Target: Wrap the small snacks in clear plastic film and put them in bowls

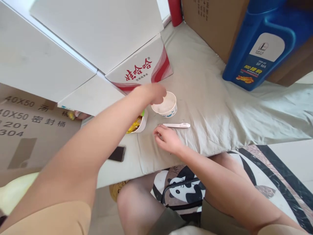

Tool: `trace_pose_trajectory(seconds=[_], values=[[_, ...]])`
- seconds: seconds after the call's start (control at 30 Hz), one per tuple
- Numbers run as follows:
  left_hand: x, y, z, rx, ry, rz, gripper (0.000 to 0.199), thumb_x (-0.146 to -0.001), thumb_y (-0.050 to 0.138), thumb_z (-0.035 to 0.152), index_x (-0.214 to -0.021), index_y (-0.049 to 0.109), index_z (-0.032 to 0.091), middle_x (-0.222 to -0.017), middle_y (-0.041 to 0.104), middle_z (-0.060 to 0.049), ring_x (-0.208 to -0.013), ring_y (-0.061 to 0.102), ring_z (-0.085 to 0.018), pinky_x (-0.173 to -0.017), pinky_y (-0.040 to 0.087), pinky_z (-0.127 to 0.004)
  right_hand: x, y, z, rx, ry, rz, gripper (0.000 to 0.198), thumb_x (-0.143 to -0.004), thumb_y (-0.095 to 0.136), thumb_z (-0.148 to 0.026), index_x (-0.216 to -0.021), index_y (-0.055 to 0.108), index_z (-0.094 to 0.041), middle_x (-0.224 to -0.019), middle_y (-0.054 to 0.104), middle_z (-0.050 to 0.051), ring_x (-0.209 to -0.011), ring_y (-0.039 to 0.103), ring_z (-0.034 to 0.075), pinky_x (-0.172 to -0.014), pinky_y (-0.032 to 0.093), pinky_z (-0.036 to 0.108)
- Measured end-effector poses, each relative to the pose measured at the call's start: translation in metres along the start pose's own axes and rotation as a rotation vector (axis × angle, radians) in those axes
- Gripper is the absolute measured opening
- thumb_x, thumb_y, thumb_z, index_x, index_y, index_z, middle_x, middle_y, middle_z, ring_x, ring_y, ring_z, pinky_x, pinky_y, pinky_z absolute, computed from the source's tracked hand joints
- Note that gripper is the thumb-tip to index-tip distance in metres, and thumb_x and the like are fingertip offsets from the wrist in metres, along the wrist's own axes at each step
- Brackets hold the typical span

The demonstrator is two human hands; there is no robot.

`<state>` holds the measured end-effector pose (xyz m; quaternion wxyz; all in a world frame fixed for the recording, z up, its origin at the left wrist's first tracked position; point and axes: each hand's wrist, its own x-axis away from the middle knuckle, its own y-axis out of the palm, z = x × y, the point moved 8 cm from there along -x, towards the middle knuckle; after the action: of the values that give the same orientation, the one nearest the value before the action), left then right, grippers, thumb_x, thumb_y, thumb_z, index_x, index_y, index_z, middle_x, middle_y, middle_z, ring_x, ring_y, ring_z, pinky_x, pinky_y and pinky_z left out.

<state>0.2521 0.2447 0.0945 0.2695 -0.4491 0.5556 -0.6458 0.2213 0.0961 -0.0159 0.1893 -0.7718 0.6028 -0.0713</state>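
Note:
A white paper bowl (172, 101) with blue marks on its side stands on the cloth. My left hand (158, 93) reaches over its far left rim with the fingers curled in. The fingertips are mostly hidden behind the hand, so what they hold, if anything, does not show. My right hand (167, 138) lies on the cloth in front of the bowl, loosely bent, thumb and fingers apart and nothing in them. Just beyond its fingertips is a closed-looking pale pink utility knife (178, 125). Under my left forearm, a white container (144, 121) with yellow and green packets is partly covered.
A dark phone (118, 153) lies near the front edge. White boxes (97, 29) and a red-and-white carton (146, 67) are stacked at the back left. On the right, a blue oil jug (259, 49) stands by a brown cardboard box (215, 26). My knees are below the edge.

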Motion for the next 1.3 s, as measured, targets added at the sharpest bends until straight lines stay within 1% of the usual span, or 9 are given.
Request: trace_pose_trajectory(seconds=[0.07,0.2,0.33,0.4,0.53,0.67,0.87,1.0,1.3], values=[[0.019,-0.028,-0.016,-0.079,-0.056,-0.029,0.015,-0.073,0.065,0.015,-0.084,0.073,0.02,-0.061,0.063,0.0,-0.077,0.069,-0.025,-0.084,0.052,-0.041,0.005,-0.003,0.002,-0.012,-0.028,0.013,0.016,-0.086,0.049,-0.017,-0.095,0.062,-0.02,-0.096,0.064,0.007,-0.08,0.061,0.019,-0.076,0.045,0.032],[0.075,-0.07,-0.064,-0.034,-0.143,0.295,0.028,-0.092,0.048,0.032,-0.104,0.068,0.017,-0.089,0.069,-0.005,-0.105,0.065,-0.026,-0.094,0.046,-0.041,0.015,-0.03,0.001,0.048,-0.105,0.167,0.02,-0.086,0.048,-0.016,-0.096,0.064,-0.02,-0.096,0.065,0.009,-0.09,0.062,0.024,-0.083,0.048,0.037],[0.14,-0.013,-0.127,0.027,-0.303,0.285,0.042,-0.088,0.057,0.045,-0.121,0.062,0.02,-0.123,0.063,-0.01,-0.122,0.057,-0.031,-0.103,0.042,-0.044,0.026,-0.07,-0.003,0.273,-0.131,0.448,0.026,-0.086,0.049,-0.014,-0.101,0.068,-0.023,-0.132,0.058,0.014,-0.124,0.052,0.032,-0.103,0.041,0.052],[0.169,0.032,-0.156,0.179,-0.428,0.241,0.062,-0.086,0.06,0.054,-0.134,0.053,0.016,-0.133,0.057,-0.012,-0.131,0.051,-0.034,-0.109,0.04,-0.046,0.024,-0.075,-0.002,0.379,-0.108,0.464,0.029,-0.085,0.051,-0.013,-0.104,0.069,-0.024,-0.15,0.047,0.011,-0.138,0.039,0.036,-0.108,0.035,0.058],[0.191,0.103,-0.176,0.4,-0.428,0.16,0.09,-0.072,0.071,0.065,-0.143,0.044,0.016,-0.145,0.052,-0.019,-0.137,0.048,-0.037,-0.107,0.044,-0.046,0.011,-0.067,0.005,0.495,-0.08,0.379,0.03,-0.081,0.055,-0.01,-0.103,0.071,-0.023,-0.156,0.043,0.007,-0.146,0.027,0.039,-0.111,0.027,0.064],[0.175,0.123,-0.173,0.509,-0.339,0.214,0.092,-0.07,0.072,0.064,-0.143,0.04,0.018,-0.152,0.045,-0.022,-0.139,0.048,-0.034,-0.108,0.046,-0.044,0.005,-0.071,0.007,0.5,-0.052,0.387,0.032,-0.086,0.049,-0.014,-0.107,0.071,-0.023,-0.14,0.057,0.011,-0.133,0.042,0.037,-0.101,0.036,0.057],[0.126,0.113,-0.138,0.617,-0.248,0.207,0.083,-0.071,0.074,0.052,-0.14,0.044,0.018,-0.151,0.049,-0.019,-0.137,0.05,-0.034,-0.112,0.041,-0.047,0.015,-0.102,0.007,0.558,-0.058,0.414,0.032,-0.088,0.047,-0.019,-0.11,0.071,-0.021,-0.121,0.062,0.014,-0.105,0.058,0.031,-0.091,0.047,0.047],[0.099,0.106,-0.107,0.673,-0.165,0.188,0.082,-0.072,0.073,0.051,-0.142,0.044,0.018,-0.15,0.051,-0.015,-0.135,0.052,-0.03,-0.112,0.041,-0.044,0.008,-0.138,0.023,0.666,0.086,0.429,0.031,-0.089,0.048,-0.022,-0.11,0.07,-0.018,-0.122,0.059,0.015,-0.09,0.062,0.028,-0.075,0.05,0.042],[0.079,0.1,-0.077,0.713,-0.078,0.177,0.077,-0.074,0.074,0.048,-0.142,0.047,0.024,-0.147,0.053,-0.014,-0.131,0.054,-0.033,-0.107,0.045,-0.049,-0.128,-0.218,0.044,0.929,0.214,0.195,0.038,-0.094,0.045,-0.024,-0.115,0.07,-0.005,-0.141,0.052,0.018,-0.125,0.053,0.03,-0.093,0.042,0.041]])
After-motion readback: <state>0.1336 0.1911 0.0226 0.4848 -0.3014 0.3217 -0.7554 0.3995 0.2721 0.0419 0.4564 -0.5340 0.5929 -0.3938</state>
